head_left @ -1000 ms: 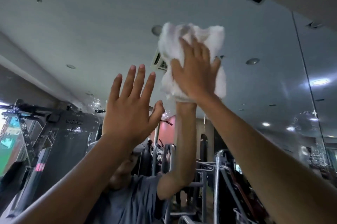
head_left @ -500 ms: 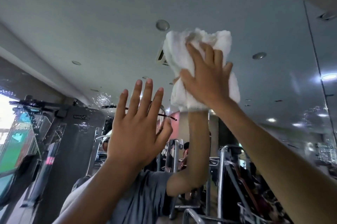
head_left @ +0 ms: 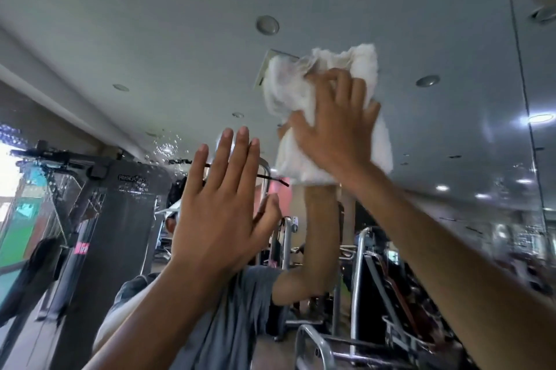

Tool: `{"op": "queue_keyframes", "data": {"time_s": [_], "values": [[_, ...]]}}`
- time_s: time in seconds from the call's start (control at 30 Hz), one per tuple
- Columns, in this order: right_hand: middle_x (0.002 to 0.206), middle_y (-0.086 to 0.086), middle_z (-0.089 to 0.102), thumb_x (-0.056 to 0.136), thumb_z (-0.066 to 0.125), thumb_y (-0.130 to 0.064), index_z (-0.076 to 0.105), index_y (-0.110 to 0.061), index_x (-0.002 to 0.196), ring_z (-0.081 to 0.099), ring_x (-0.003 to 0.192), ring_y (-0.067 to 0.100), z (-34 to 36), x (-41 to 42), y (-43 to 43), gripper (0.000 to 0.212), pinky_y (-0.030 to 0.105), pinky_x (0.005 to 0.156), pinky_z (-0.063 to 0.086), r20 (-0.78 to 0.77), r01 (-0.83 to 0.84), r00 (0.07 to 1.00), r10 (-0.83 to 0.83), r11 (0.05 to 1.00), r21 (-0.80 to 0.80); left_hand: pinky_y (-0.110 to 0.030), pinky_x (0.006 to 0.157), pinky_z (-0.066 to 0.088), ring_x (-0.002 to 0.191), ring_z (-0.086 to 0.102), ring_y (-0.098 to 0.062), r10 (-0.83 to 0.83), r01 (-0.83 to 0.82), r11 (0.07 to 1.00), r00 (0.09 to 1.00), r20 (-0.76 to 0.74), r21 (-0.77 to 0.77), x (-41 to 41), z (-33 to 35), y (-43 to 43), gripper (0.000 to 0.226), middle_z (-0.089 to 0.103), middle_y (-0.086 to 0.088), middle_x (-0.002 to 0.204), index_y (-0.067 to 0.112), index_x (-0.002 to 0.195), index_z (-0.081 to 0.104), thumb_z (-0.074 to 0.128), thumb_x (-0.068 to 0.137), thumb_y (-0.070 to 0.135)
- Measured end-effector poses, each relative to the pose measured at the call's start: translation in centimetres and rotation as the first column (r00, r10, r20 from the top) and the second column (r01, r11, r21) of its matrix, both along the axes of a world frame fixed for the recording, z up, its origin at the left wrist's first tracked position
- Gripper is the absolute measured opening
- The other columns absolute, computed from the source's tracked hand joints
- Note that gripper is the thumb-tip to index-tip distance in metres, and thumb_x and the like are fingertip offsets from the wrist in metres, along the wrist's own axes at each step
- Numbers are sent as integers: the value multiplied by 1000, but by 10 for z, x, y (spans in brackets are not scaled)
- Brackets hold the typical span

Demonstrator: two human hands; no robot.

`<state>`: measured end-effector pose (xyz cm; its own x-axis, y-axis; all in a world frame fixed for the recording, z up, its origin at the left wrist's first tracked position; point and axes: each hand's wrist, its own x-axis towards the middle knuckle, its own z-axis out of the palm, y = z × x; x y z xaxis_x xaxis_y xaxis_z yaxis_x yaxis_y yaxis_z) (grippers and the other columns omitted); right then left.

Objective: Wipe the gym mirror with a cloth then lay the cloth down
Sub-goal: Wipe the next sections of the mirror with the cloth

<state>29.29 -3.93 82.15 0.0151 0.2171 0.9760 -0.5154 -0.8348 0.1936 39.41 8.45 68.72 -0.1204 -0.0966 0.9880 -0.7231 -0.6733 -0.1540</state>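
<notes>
- Across the whole view: gym mirror, reflecting a grey ceiling with recessed lights, a vertical seam between panels near the right edge.
- Lower left in the reflection: dark weight machine with a pale, unreadable logo on its upper plate and a pink label lower down.
- Lower right in the reflection: chrome frames and further equipment, blurred.
- Bottom centre in the reflection: a grey T-shirt and one raised arm, meeting the real arm at the cloth.
- Upper right of centre: white cloth, bunched and crumpled, pressed flat against the glass high up, its lower edge hanging beneath the palm.
- Over the cloth: right hand, palm spread on the fabric, fingers apart and slightly curled, pinning the cloth to the mirror; forearm running down to the lower right corner.
- Left of and below the cloth: left hand, fingers straight and nearly together, thumb out, holding nothing; contact with the glass impossible to tell.
- Between machine and left hand: water droplets speckled on the glass.
</notes>
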Motion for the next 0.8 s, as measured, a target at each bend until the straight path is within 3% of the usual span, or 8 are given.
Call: {"op": "queue_keyframes", "data": {"time_s": [0.13, 0.27, 0.33, 0.43, 0.47, 0.53, 0.67, 0.8], "values": [[139, 7, 53, 79, 50, -54, 52, -26, 130, 46, 123, 28, -67, -10, -16, 58, 48, 92, 34, -234, -74, 972, -9, 936, -344, -55, 123, 17, 154, 15, -30, -20, 20, 1000, 1000, -23, -20, -4, -16, 0, 67, 23, -16, 164, 1, 155, 30, 28, 102, 43], [138, 7, 47, 73, 51, -50, 47, -27, 130, 42, 121, 27, -44, -41, -56, 63, 45, 95, 30, -445, -147, 885, -138, 824, -548, -56, 122, 19, 153, 18, -31, -13, 12, 999, 1000, -22, -39, -5, -27, -2, 67, 22, -16, 164, 1, 155, 30, 31, 100, 39], [135, 10, 49, 75, 48, -48, 46, -25, 131, 41, 117, 28, -20, -43, -61, 60, 49, 93, 34, -328, -69, 941, -81, 905, -421, -55, 122, 17, 154, 17, -31, -22, 21, 999, 999, -29, -41, -6, -26, -3, 66, 21, -16, 164, 2, 155, 30, 32, 100, 38], [136, 6, 51, 81, 39, -50, 52, -25, 133, 43, 121, 29, -13, -23, -34, 59, 49, 93, 34, 75, -39, 997, 37, 999, 25, -54, 123, 16, 153, 18, -29, -50, 49, 997, 998, -25, -54, -6, -24, -2, 63, 24, -15, 164, 2, 155, 32, 33, 99, 33], [138, 5, 49, 81, 36, -52, 51, -26, 135, 41, 124, 29, -17, -15, -21, 62, 48, 96, 31, 136, -56, 990, 39, 991, 123, -53, 123, 16, 153, 19, -29, -66, 65, 996, 998, -23, -60, -6, -25, 0, 62, 25, -15, 163, 1, 154, 33, 32, 99, 31], [144, 6, 45, 83, 34, -55, 46, -25, 141, 37, 129, 27, -41, -1, -3, 67, 49, 99, 28, 109, -53, 993, 38, 990, 133, -54, 123, 18, 153, 21, -28, -96, 95, 994, 995, -18, -56, -5, -30, 2, 62, 26, -15, 163, 1, 154, 34, 32, 98, 28], [153, 8, 38, 83, 48, -54, 37, -27, 146, 34, 137, 26, -120, -6, -6, 69, 55, 102, 29, -244, -45, 970, -19, 967, -251, -55, 122, 20, 152, 23, -29, -82, 82, 997, 997, 9, -14, 2, -66, 12, 60, 30, -15, 162, -1, 152, 37, 36, 99, 27], [152, 5, 33, 79, 51, -55, 39, -30, 142, 34, 139, 26, -131, -44, -57, 70, 54, 106, 23, -512, -165, 818, -263, 745, -647, -56, 121, 20, 152, 23, -31, -52, 53, 998, 998, -17, 27, 5, -99, 21, 63, 27, -16, 163, -1, 152, 34, 34, 97, 29]]}}
